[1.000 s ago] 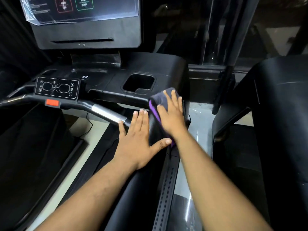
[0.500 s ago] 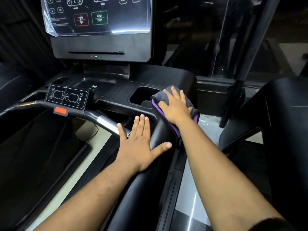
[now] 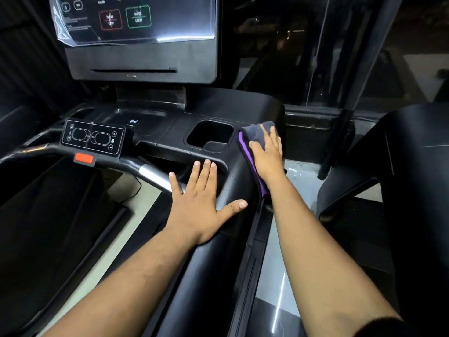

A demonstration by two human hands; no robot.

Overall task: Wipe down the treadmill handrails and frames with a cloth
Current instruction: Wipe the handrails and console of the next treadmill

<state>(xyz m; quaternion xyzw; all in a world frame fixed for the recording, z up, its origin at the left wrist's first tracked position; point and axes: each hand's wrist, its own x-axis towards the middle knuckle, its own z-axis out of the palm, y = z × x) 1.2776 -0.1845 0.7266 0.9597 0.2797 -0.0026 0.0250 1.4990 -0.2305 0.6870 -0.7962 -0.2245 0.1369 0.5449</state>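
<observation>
Wiping the right corner of the treadmill console

Head view: the right hand (image 3: pixel 266 154), fingers straight, presses the cloth (image 3: pixel 252 136) flat at the console's right edge; the left hand (image 3: pixel 198 203) lies spread and flat on the handrail (image 3: pixel 218 276), holding nothing. Pushed further right, the cloth could slip off the rounded edge. Leftward, the cup recess (image 3: pixel 210 136) interrupts the sweep; the handrail towards the person is open.

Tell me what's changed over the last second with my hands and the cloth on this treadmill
The right hand has slid the cloth forward along the black handrail, from beside the left hand up next to the cup holder. The left hand has stayed flat on the handrail, fingers spread. The cloth remains pressed under the right palm.
</observation>
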